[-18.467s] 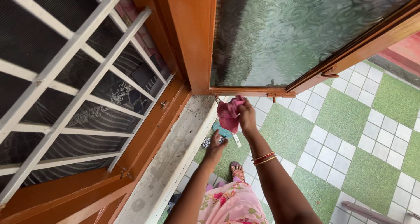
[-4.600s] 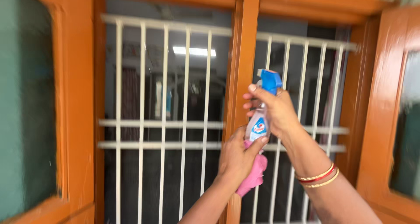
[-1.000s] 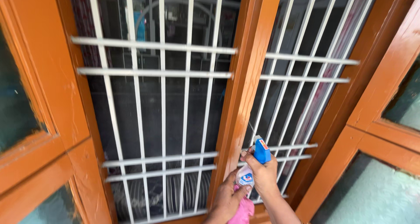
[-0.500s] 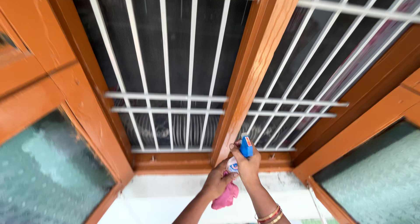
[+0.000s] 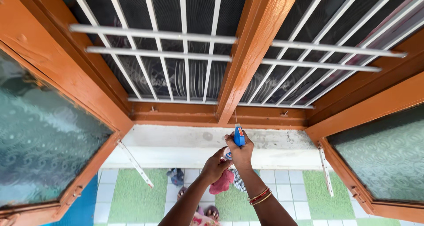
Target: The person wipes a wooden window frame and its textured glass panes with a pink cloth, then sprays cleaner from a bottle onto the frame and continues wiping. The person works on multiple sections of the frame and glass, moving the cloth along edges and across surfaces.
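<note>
My right hand [image 5: 241,152] grips a spray bottle [image 5: 238,136] with a blue trigger head, pointed at the foot of the orange wooden centre post [image 5: 249,53] of the window. My left hand [image 5: 214,166] is just left of it, steadying the bottle's lower part while holding a pink cloth [image 5: 221,182] that hangs below the hands. Both hands are over the grey concrete sill [image 5: 176,140]. Red and gold bangles [image 5: 257,196] circle my right wrist.
White metal grille bars [image 5: 154,53] with dark mesh behind fill the window on both sides of the post. Two orange-framed shutters with patterned green glass stand open at left [image 5: 39,129] and right [image 5: 384,155]. Green and white floor tiles [image 5: 132,199] lie below.
The view has tilted further down, so sill and floor tiles now show. Both hands with bottle and cloth have moved down the post to its base.
</note>
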